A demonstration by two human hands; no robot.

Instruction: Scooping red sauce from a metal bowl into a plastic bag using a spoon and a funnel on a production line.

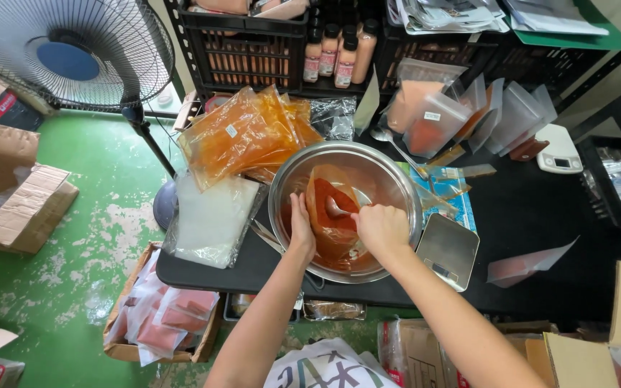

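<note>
A large steel bowl (389, 179) with red-orange powder stands on the dark table (526, 215). Inside it a clear plastic bag (328, 188) half full of the powder is held upright. My left hand (300, 226) grips the bag's left edge. My right hand (381, 226) holds a metal spoon (336, 209), whose bowl sits in the bag's mouth.
Filled orange bags (242, 133) are piled left of the bowl, with a stack of clear bags (210, 219) below them. A small scale (448, 248) sits right of the bowl, upright pouches (461, 115) and a white scale (560, 151) behind. A fan (73, 54) and cardboard boxes (26, 208) stand on the green floor.
</note>
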